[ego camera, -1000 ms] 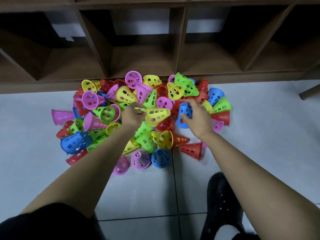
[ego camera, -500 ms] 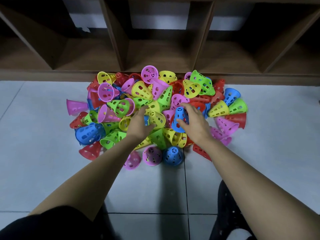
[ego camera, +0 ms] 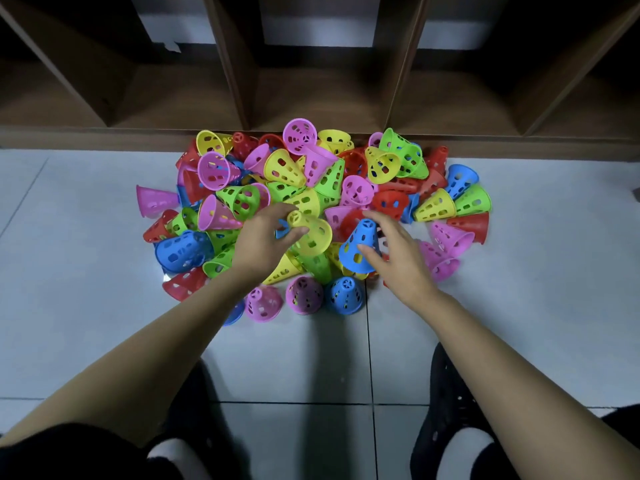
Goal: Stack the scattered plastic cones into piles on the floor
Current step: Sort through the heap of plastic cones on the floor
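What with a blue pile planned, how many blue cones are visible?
5 clear: one in the right hand, one at the near edge, a big one left, one far right, one under the left forearm. Slivers suggest more hidden.

The cones [ego camera: 284,170] lie heaped on the floor [ego camera: 86,271] before the shelf [ego camera: 311,88].

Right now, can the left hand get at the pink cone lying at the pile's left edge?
Probably, once freed: the pink cone lies on its side with nothing on it, but the left hand is pinching a yellow cone.
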